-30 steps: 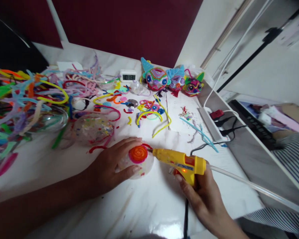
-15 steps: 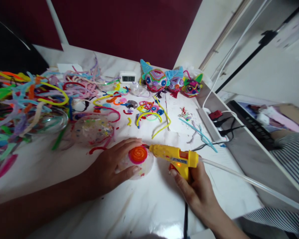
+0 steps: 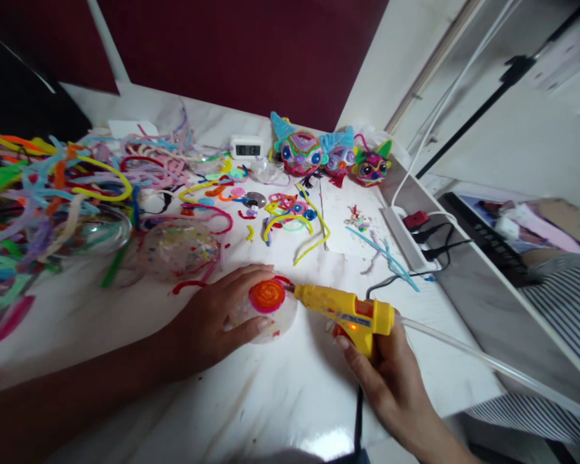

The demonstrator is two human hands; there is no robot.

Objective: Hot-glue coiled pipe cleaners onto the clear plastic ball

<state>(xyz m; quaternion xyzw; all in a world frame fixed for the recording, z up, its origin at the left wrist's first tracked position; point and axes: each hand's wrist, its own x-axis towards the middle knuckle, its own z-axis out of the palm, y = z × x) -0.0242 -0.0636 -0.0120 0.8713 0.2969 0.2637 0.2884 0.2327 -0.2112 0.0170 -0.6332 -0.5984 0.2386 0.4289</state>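
My left hand (image 3: 232, 309) is wrapped over the left side of a clear plastic dome (image 3: 283, 322) on the white table, thumb in front and fingers behind. On the dome sits an orange coil of pipe cleaner (image 3: 269, 295) edged in pink, and a short red piece (image 3: 284, 281) curves behind it. My right hand (image 3: 386, 374) grips a yellow hot glue gun (image 3: 338, 306) by its handle, its orange light lit. The gun's nozzle is at the red piece's end; whether they touch I cannot tell. A long clear glue stick (image 3: 454, 345) sticks out of its back.
Loose pipe cleaners (image 3: 53, 187) heap up on the left. Another dome (image 3: 178, 248) lies behind my left hand. Decorated round ornaments (image 3: 302, 154) and a small digital clock (image 3: 246, 148) stand at the back. A power strip (image 3: 410, 238) with cables lies along the right side panel.
The glue gun and my right hand have shifted slightly right and down. More of the red piece shows beside the coil. My left hand stays on the dome.
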